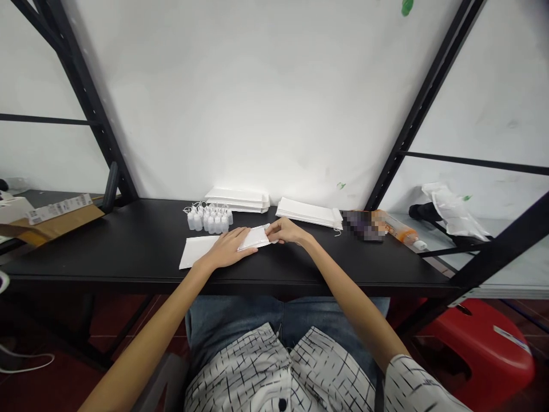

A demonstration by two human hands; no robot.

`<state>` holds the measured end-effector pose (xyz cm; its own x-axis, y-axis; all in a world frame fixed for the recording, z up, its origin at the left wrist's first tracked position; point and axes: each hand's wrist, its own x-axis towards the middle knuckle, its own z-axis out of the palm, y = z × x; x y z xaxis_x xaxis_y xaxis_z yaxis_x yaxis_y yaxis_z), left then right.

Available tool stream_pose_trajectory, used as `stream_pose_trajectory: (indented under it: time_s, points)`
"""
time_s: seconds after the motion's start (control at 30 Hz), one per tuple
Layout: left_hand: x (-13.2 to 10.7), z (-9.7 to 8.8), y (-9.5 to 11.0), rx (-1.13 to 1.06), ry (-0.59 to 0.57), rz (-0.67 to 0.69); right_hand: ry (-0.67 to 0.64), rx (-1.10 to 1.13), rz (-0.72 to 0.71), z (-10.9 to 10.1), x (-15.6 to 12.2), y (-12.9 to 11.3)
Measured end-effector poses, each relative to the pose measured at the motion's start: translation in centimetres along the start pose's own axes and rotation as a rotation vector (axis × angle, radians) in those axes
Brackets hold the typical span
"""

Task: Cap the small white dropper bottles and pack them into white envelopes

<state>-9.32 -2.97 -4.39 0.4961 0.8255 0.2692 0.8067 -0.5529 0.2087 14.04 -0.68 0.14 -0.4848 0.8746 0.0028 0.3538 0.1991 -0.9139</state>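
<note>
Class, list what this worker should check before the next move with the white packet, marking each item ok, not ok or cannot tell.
1. Left hand lies flat on the flat white paper packet: ok.
2. Right hand pinches the packet's right edge: ok.
3. Small white plastic dropper bottles stand upright behind the hands: ok.
4. Packet lies wholly on the black tabletop: ok.
5. Packet's mouth open or sealed: cannot tell.
</note>
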Motion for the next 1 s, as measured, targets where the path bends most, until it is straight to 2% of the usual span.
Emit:
stream_pose_trajectory:
  time_s: [0.13,0.33,0.4,0.5,0.57,0.67,0.8,0.9,1.0]
  points:
    - [0.1,0.0,-0.1,0.003,-0.002,0.003,-0.025,0.058,0.050,0.1,0.1,0.1]
    - [0.2,-0.2,-0.1,0.005,-0.013,0.019,0.036,0.051,0.131,-0.7,0.3,0.4]
    - [0.2,-0.1,-0.1,0.003,-0.014,0.015,0.166,0.014,0.067,-1.1,0.6,0.4]
    - [0.2,0.2,-0.2,-0.006,0.013,0.021,0.410,-0.069,-0.114,-1.4,1.7,-0.2]
    - [0.1,0.3,-0.2,-0.012,0.032,0.021,0.462,-0.152,-0.226,-1.1,3.1,-1.4]
    - [0.0,0.2,-0.2,-0.018,0.027,0.013,0.372,-0.345,-0.345,0.4,5.5,-4.2]
    - [-0.2,-0.2,-0.1,-0.037,-0.005,0.002,0.203,-0.626,-0.359,3.3,8.3,-7.6]
    - [-0.2,-0.4,0.0,-0.045,-0.022,-0.003,0.171,-0.764,-0.314,5.0,9.6,-8.5]
    - [-0.1,-0.4,0.0,-0.049,-0.028,0.001,0.165,-0.819,-0.301,5.8,10.3,-8.0]
